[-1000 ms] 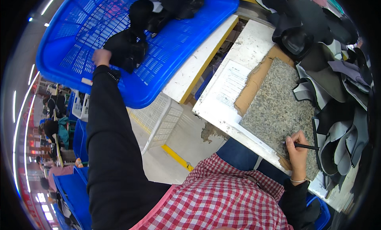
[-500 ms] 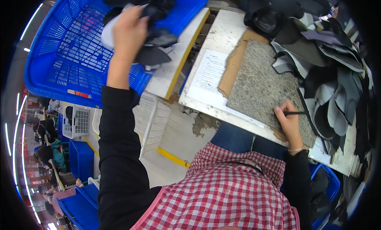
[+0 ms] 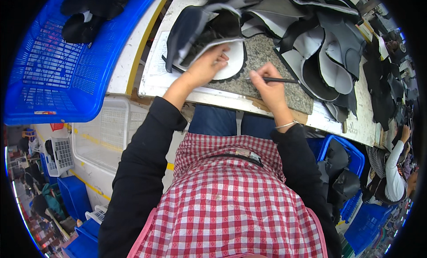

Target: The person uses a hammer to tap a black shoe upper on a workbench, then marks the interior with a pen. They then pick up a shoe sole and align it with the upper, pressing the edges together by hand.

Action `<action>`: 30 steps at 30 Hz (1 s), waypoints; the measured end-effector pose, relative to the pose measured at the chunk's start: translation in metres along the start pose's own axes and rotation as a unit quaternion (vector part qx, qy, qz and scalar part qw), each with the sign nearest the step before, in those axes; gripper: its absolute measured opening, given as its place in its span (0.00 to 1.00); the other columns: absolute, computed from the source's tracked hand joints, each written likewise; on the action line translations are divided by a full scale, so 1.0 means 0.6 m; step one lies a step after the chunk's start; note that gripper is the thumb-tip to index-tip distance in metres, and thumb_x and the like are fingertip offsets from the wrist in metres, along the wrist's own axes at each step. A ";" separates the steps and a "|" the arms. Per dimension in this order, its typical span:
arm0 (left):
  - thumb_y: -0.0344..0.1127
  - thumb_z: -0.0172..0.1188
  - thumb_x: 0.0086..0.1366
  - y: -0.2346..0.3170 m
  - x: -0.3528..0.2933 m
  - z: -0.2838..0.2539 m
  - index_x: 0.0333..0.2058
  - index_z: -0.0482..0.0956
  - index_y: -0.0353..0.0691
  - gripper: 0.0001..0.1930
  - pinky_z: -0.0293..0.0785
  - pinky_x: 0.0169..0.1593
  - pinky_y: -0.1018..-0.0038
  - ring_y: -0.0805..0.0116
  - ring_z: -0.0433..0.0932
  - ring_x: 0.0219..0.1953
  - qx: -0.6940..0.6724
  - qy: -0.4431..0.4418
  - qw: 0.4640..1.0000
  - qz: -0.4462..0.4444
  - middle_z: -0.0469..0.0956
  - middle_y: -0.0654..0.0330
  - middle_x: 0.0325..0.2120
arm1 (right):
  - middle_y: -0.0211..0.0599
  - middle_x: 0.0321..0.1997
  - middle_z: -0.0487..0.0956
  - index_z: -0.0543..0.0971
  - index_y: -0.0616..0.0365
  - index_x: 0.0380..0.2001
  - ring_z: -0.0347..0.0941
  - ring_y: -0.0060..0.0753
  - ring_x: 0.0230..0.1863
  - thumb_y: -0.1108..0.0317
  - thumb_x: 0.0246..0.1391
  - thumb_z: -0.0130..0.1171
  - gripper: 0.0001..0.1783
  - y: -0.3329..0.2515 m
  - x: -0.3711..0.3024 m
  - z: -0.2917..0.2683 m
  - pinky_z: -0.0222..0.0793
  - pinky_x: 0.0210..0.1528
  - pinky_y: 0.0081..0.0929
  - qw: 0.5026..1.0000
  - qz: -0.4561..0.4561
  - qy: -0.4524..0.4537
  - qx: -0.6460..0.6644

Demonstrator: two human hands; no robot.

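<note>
My left hand (image 3: 205, 67) has its fingers curled at the edge of a black shoe upper (image 3: 233, 65) with a white lining, over the left part of a speckled grey slab (image 3: 260, 53). The upper's far left side is blurred by motion. Just to the right, my right hand (image 3: 269, 86) grips a thin black pen-like tool (image 3: 283, 80), its tail pointing right and its tip close to the slab. A pile of black and grey uppers with white linings (image 3: 322, 62) lies beside and beyond the slab.
A large blue basket (image 3: 84, 107) with some black pieces stands at the left. The white table's front edge (image 3: 213, 97) runs before me. Below right is a blue crate (image 3: 358, 156) of dark pieces; a white mesh basket (image 3: 100, 129) sits low left. Another person's white sleeve (image 3: 393, 171) shows far right.
My left hand has come from the blue basket to the slab with a shoe upper. The right hand still holds the pen-like tool and is now closer to the left hand. The view has shifted right.
</note>
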State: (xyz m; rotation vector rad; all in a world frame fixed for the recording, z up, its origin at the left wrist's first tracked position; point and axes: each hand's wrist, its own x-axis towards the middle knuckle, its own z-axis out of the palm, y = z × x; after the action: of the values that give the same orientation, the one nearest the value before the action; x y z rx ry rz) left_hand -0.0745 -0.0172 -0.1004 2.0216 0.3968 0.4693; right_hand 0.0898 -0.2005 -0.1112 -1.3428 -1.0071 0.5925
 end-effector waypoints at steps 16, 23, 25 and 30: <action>0.29 0.65 0.66 -0.007 0.001 -0.006 0.65 0.69 0.36 0.30 0.75 0.59 0.67 0.60 0.81 0.56 0.056 -0.024 0.997 -0.041 0.80 0.50 0.50 | 0.29 0.20 0.74 0.74 0.59 0.26 0.66 0.20 0.24 0.65 0.59 0.70 0.16 0.004 0.048 0.065 0.64 0.27 0.26 0.979 -0.015 0.042 -0.200; 0.33 0.65 0.66 -0.018 0.000 -0.009 0.60 0.72 0.33 0.25 0.75 0.60 0.68 0.60 0.81 0.56 0.076 -0.034 0.996 -0.043 0.81 0.52 0.50 | 0.28 0.20 0.73 0.73 0.59 0.24 0.65 0.19 0.24 0.66 0.59 0.70 0.16 0.002 0.047 0.062 0.63 0.27 0.26 0.979 -0.004 0.039 -0.200; 0.33 0.66 0.66 -0.015 0.001 -0.008 0.60 0.73 0.33 0.25 0.74 0.60 0.68 0.60 0.81 0.56 0.086 -0.037 0.993 -0.065 0.81 0.52 0.51 | 0.28 0.20 0.73 0.73 0.59 0.24 0.65 0.19 0.24 0.66 0.59 0.69 0.16 0.003 0.046 0.061 0.63 0.27 0.26 0.978 -0.009 0.038 -0.203; 0.32 0.67 0.66 0.048 -0.003 -0.014 0.56 0.77 0.31 0.21 0.74 0.62 0.69 0.61 0.80 0.58 0.011 -0.014 0.994 -0.109 0.82 0.52 0.52 | 0.23 0.24 0.72 0.73 0.57 0.25 0.64 0.15 0.28 0.68 0.61 0.67 0.15 0.010 0.045 0.050 0.61 0.31 0.20 0.992 0.000 0.044 -0.116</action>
State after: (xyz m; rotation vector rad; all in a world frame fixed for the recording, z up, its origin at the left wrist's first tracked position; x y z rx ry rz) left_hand -0.0776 -0.0253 -0.0714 1.9761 0.5999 0.3009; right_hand 0.0781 -0.1615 -0.1128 -1.5597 -1.0272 0.4200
